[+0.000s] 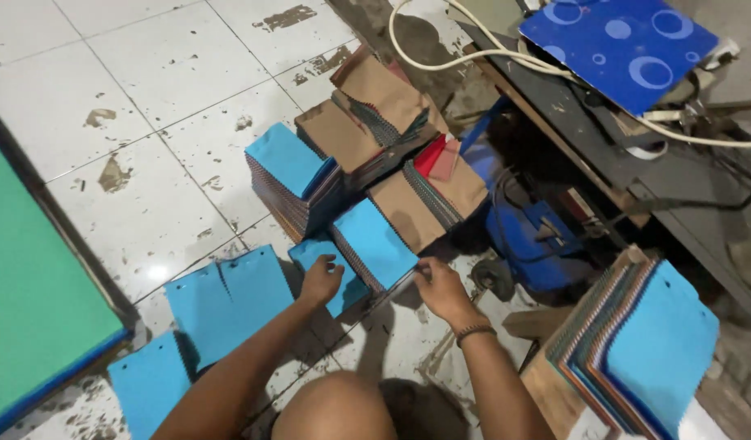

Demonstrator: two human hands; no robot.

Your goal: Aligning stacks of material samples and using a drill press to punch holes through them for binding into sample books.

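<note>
The left hand rests with curled fingers on a small blue stack at 6 o'clock, hiding its near edge. The right hand pinches the lower corner of a blue-topped swatch stack on the tiled floor. Brown-topped stacks crowd at 12 o'clock. At 4 o'clock another swatch pile is cut off by the frame. A knee blocks the bottom.
</note>
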